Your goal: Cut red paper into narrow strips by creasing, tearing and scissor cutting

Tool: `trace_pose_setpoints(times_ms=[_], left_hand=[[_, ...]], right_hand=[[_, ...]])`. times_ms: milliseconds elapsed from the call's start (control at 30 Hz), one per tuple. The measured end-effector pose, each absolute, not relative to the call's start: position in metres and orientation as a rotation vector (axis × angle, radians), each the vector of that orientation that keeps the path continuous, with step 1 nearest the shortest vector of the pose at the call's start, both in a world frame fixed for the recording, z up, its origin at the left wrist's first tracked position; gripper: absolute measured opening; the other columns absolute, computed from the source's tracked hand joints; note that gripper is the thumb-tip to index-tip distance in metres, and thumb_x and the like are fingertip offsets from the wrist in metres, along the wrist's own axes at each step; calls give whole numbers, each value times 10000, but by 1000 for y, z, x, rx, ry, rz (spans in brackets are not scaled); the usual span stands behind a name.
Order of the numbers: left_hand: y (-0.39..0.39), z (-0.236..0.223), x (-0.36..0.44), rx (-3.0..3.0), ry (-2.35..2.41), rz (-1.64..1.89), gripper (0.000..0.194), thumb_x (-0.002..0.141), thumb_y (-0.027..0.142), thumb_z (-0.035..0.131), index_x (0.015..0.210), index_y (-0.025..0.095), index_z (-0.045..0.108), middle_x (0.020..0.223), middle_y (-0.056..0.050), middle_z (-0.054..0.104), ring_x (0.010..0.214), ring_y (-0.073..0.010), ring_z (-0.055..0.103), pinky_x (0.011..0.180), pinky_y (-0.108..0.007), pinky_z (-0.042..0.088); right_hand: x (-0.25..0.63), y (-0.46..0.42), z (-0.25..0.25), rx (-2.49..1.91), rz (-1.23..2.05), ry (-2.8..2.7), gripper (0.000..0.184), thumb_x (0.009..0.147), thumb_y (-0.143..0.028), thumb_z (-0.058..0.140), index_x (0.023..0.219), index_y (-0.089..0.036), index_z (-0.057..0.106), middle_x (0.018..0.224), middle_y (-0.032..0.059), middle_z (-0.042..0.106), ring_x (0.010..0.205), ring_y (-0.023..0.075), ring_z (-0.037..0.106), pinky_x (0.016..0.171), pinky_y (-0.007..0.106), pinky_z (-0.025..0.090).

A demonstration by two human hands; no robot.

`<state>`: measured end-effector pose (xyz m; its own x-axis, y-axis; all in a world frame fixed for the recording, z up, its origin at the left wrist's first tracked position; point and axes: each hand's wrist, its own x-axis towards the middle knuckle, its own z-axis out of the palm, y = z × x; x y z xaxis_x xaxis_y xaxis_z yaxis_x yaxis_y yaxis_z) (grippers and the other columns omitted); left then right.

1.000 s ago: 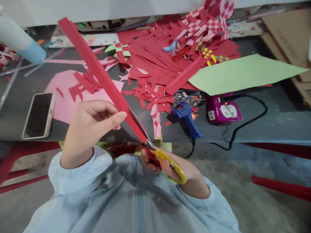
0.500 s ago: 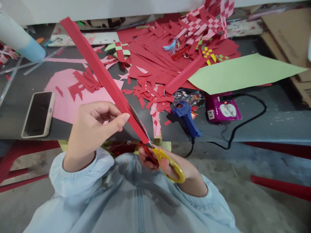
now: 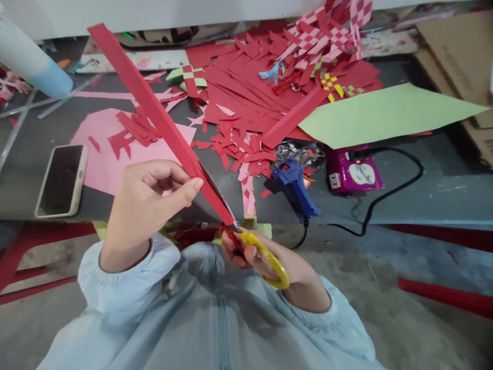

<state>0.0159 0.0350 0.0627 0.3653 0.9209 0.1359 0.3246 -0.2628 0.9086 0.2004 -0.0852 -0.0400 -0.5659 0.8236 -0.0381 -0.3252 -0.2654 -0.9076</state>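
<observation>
My left hand pinches a long folded strip of red paper between thumb and fingers, near its lower end. The strip slants up and away to the left, above the table. In my right hand are scissors with one yellow and one red handle; thumb and fingers are through the loops. Their blades lie along the right edge of the strip's lower part, and the far blade is partly hidden by the paper. Beyond the hands lies a heap of red and pink paper scraps.
A phone lies left by pink paper. To the right are a blue glue gun, a purple power box with a black cable, and a green sheet. Woven checkered pieces are piled behind. A bottle stands back left.
The red strip has shifted slightly left and up with my left hand. My right hand has turned a little, and the scissors' handles look closer together.
</observation>
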Motion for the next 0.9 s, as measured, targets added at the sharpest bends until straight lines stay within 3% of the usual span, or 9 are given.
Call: trace_pose_setpoints(times_ms=[233,900], left_hand=[[36,63,14,1794,1099,861,214,765,175,736,578,178,632,485,68,603,429,-34,495,410,-141,364],[38,63,11,1759,1096,794,234,769,202,747,565,192,634,488,42,606,436,-62,505,419,-176,370]], right_hand=[[199,-84,-33,-677,1880,-1136,459,920,-673,488,850,-226,407,734,-39,355,616,99,287,488,262,224],[202,-85,-35,-672,1884,-1068,424,905,-596,588,817,-209,439,719,-46,389,582,71,364,480,229,281]])
